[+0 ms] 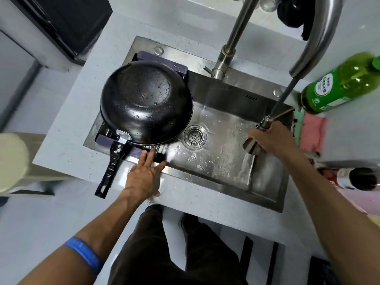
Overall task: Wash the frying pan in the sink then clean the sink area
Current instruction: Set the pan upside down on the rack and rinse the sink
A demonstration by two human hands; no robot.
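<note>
While the pull-out sprayer head [254, 144] is gripped in the right hand [273, 138] and the left hand [147, 171] lies flat-fingered on the sink [216, 179] rim, the upturned frying pan [146, 101] on the drain rack [141, 150] could be knocked off, or the counter [67, 128] soaked.

frying pan [146, 102]: black, water-beaded
sink [222, 161]: steel grey
rack [176, 67]: purple
bottle [339, 83]: green
cloth [313, 132]: pink
my wristband [85, 255]: blue
counter [67, 128]: pale grey

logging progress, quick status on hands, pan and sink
Left hand flat on sink front edge. Right hand grips pull-out sprayer, spraying the basin. Frying pan upside down on rack, wet. Nothing in the way.
</note>
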